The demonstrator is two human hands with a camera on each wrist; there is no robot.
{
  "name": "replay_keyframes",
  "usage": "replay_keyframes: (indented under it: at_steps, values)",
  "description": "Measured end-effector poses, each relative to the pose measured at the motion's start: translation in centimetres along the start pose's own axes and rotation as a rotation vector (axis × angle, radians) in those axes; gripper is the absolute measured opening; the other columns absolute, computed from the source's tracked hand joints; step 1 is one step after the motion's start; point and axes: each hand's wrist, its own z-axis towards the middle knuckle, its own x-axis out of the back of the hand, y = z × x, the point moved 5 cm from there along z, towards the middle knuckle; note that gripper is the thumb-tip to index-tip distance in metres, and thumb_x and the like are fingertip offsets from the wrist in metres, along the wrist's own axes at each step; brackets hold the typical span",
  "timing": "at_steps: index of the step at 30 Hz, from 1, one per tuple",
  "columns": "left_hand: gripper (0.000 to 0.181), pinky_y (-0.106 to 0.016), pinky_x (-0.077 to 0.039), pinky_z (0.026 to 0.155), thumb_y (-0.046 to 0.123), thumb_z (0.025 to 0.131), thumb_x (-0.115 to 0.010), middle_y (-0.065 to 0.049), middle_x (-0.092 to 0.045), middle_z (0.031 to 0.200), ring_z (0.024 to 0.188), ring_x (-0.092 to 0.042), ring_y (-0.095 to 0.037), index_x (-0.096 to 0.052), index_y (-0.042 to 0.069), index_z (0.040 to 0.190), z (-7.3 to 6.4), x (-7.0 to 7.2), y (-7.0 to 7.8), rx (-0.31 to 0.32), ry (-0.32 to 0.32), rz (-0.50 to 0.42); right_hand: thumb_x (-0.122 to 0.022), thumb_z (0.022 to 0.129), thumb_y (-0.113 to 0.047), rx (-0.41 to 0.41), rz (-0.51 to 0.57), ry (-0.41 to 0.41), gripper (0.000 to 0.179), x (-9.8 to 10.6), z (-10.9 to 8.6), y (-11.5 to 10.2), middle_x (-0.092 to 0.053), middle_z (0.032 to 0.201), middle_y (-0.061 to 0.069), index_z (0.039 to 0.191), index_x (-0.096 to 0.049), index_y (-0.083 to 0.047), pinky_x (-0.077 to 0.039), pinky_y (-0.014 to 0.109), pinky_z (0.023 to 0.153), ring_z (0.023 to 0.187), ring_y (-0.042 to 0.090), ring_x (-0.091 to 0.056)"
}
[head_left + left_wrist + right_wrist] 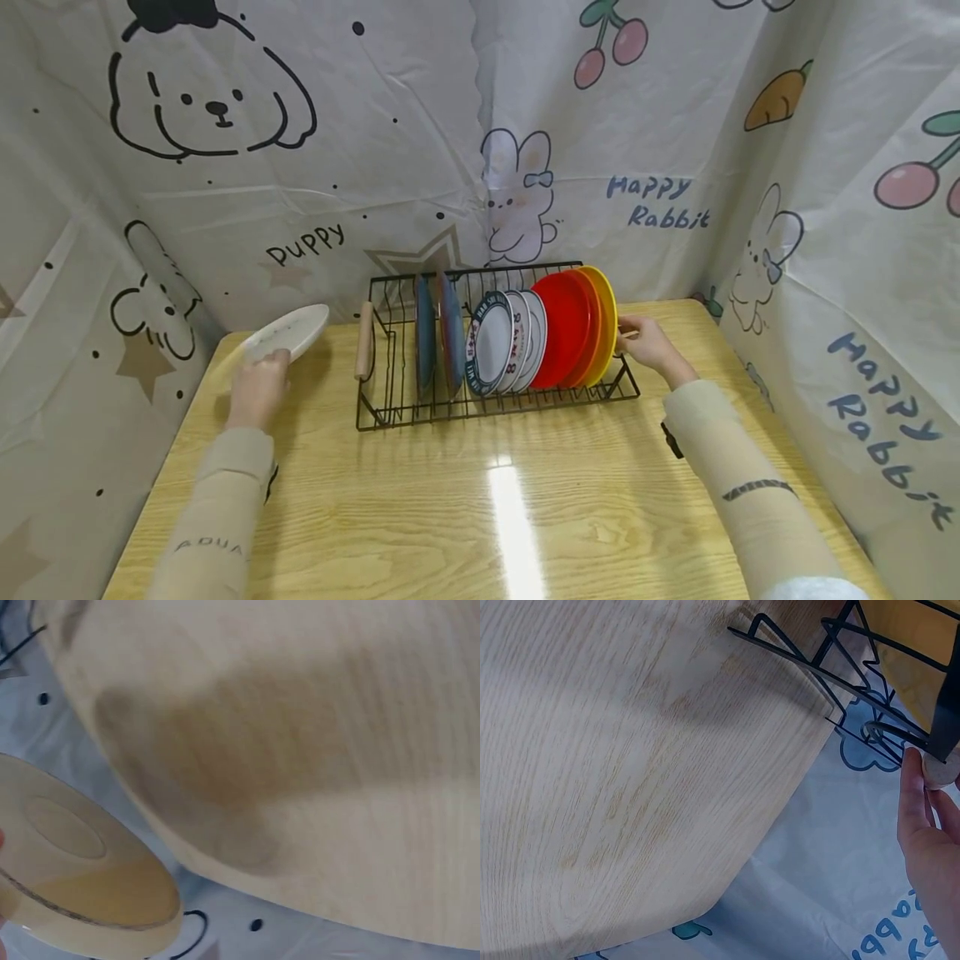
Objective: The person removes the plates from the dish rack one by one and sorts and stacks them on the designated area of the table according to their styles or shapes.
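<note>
At the table's left, my left hand [258,387] grips a white speckled plate [296,327] by its near edge, tilted and raised over the wood. In the left wrist view, the pale underside of the plate [97,847] shows a round foot ring; most of the hand lies outside that view. My right hand [648,342] holds the right end of a black wire dish rack [495,412]. The right wrist view has those fingers [913,795] curled round the light end of the rack's handle [939,771].
In the rack stand two blue-grey plates [426,333], several white patterned plates [492,346], red plates [557,329] and a yellow plate [606,325]. A wooden handle [363,342] is on the rack's left end. Printed cloth [420,108] hangs around the wooden table [420,508].
</note>
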Motion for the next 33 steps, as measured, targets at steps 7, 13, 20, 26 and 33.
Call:
replay_keyframes:
  at_steps: [7, 13, 20, 26, 33]
  values:
    - [0.020, -0.046, -0.039, 0.040, -0.012, 0.066, -0.065, -0.025, -0.057, 0.063, 0.046, -0.052, -0.037, -0.052, -0.009, 0.081, -1.1, -1.4, -0.6, 0.012, -0.091, -0.007, -0.046, 0.094, -0.005, 0.011, -0.010, 0.010, 0.043, -0.1, 0.1, 0.1, -0.047, 0.123, 0.032, 0.133, -0.038, 0.010, -0.045, 0.049, 0.084, 0.102, 0.042, -0.055]
    - [0.022, -0.049, -0.041, 0.043, -0.012, 0.067, -0.065, -0.026, -0.057, 0.065, 0.050, -0.054, -0.039, -0.049, -0.008, 0.081, -1.6, -1.9, -0.5, 0.017, -0.148, -0.019, -0.047, 0.093, -0.004, 0.003, -0.013, 0.004, 0.044, -0.1, 0.1, 0.2, -0.047, 0.123, 0.032, 0.133, -0.037, 0.010, -0.045, 0.049, 0.085, 0.102, 0.041, -0.055]
    - [0.025, -0.048, -0.042, 0.043, -0.010, 0.066, -0.069, -0.025, -0.057, 0.067, 0.054, -0.056, -0.039, -0.048, -0.007, 0.080, -2.0, -2.8, -0.5, 0.012, -0.162, -0.023, -0.047, 0.092, -0.001, -0.001, 0.001, -0.001, 0.043, -0.2, 0.1, 0.3, -0.047, 0.124, 0.031, 0.133, -0.038, 0.010, -0.045, 0.048, 0.085, 0.105, 0.043, -0.053]
    - [0.020, -0.047, -0.043, 0.043, -0.013, 0.069, -0.065, -0.025, -0.057, 0.069, 0.055, -0.056, -0.038, -0.049, -0.007, 0.081, -2.4, -3.3, -0.4, 0.010, -0.182, -0.006, -0.046, 0.093, -0.003, 0.005, -0.020, -0.001, 0.043, -0.3, 0.1, 0.2, -0.047, 0.123, 0.032, 0.133, -0.037, 0.011, -0.046, 0.046, 0.085, 0.106, 0.043, -0.052]
    - [0.011, -0.049, -0.045, 0.048, -0.014, 0.078, -0.049, -0.025, -0.059, 0.083, 0.066, -0.058, -0.040, -0.052, -0.007, 0.085, -2.4, -4.7, 0.1, 0.000, -0.314, 0.023, -0.046, 0.094, -0.004, 0.005, -0.014, -0.007, 0.044, 0.0, 0.1, 0.3, -0.045, 0.125, 0.031, 0.134, -0.035, 0.010, -0.045, 0.048, 0.086, 0.107, 0.043, -0.051]
